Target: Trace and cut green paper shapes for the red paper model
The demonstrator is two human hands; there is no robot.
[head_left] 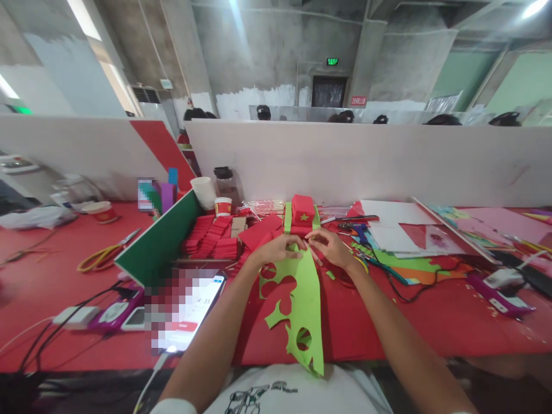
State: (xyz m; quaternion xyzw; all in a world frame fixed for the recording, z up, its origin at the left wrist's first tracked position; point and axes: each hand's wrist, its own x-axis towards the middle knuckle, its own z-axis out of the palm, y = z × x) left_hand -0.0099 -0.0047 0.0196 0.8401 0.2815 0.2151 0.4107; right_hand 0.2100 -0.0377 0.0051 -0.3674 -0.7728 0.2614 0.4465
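A long strip of light green paper (307,299) with several cut-out holes and notches hangs from my hands toward my lap. My left hand (279,249) pinches its top edge from the left, fingers closed on the paper. My right hand (331,246) pinches the same top edge from the right, fingertips nearly touching the left hand's. Just beyond my hands stands a small red box with a yellow star (302,210) wrapped by a green paper band.
A red table (431,322) carries stacks of red folded paper (211,238), a green board (159,241), a lit phone (190,310), yellow-handled scissors (103,256), paper cups (223,206), coloured sheets (409,236) at right, cables and chargers. White partition panels stand behind.
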